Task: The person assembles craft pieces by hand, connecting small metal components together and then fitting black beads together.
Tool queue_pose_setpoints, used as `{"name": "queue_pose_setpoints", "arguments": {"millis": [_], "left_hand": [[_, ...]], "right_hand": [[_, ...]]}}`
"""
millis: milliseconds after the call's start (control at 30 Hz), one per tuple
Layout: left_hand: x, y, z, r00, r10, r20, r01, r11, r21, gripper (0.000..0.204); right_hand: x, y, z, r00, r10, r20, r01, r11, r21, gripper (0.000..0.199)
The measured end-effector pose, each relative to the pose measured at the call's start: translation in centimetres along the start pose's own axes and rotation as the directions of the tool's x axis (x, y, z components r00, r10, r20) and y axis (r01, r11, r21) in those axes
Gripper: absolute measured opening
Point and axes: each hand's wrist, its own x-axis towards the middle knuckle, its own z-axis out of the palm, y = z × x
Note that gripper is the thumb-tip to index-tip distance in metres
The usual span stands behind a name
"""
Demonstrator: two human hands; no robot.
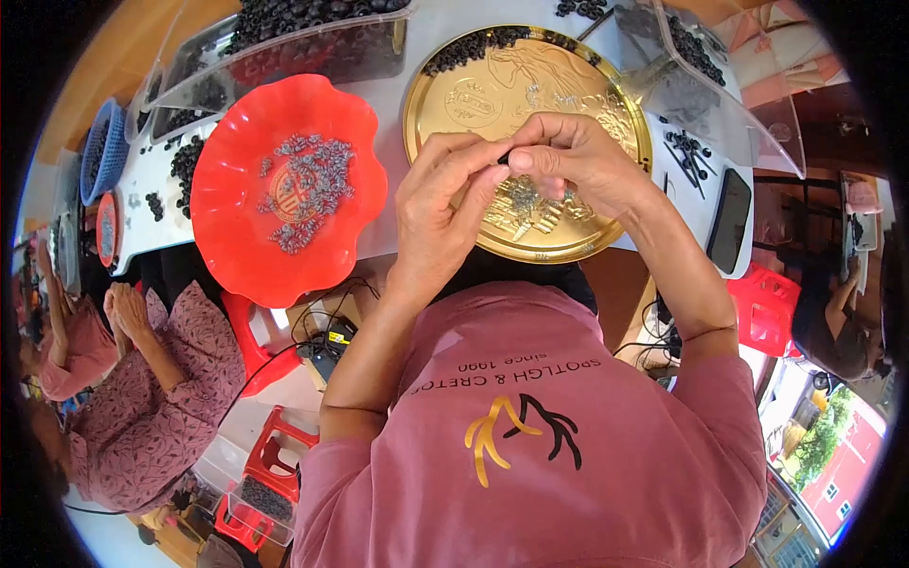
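Both hands meet over a round gold tray (pixel 445 104), fingertips pinched together. Between them a small black piece (pixel 504 160) shows; its exact kind is too small to make out. My left hand (pixel 440 194) closes on it from the left, and my right hand (pixel 582 166) grips it between thumb and forefinger. Small silver springs (pixel 523 196) lie on the tray below my fingers. Along the tray's far rim sit many small black parts (pixel 473 47). To the left, a red scalloped dish (pixel 227 208) holds a heap of silver springs (pixel 317 180).
Clear plastic bins (pixel 284 90) of black parts stand at the back left, another clear bin (pixel 701 85) at the back right. A phone (pixel 729 222) lies by the right table edge, near black rods (pixel 686 161). Another person's hands (pixel 128 312) are at the left.
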Motion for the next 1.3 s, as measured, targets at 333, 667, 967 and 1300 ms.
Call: {"name": "queue_pose_setpoints", "arguments": {"millis": [333, 667, 967, 1300], "left_hand": [[-2.2, 1.2, -0.5, 0.971, -0.229, 0.075, 0.231, 0.973, -0.020, 0.023], [-3.1, 0.4, -1.1, 0.966, -0.253, 0.044, 0.257, 0.956, -0.142, 0.022], [-3.0, 0.2, -1.0, 0.918, -0.390, 0.067, 0.390, 0.865, -0.315, 0.024], [-0.5, 0.5, 0.6, 0.890, -0.453, 0.051, 0.393, 0.704, -0.592, 0.022]], "right_hand": [[-1.1, 0.9, 1.4, 0.994, -0.037, -0.100, 0.019, 0.984, -0.176, 0.019], [4.7, 2.6, 0.0, 0.803, -0.570, 0.173, 0.327, 0.178, -0.928, 0.017], [4.0, 2.4, -0.4, 0.885, -0.466, 0.015, 0.296, 0.537, -0.790, 0.018], [-0.4, -0.5, 1.8, 0.953, -0.260, -0.156, 0.184, 0.906, -0.381, 0.022]]}}
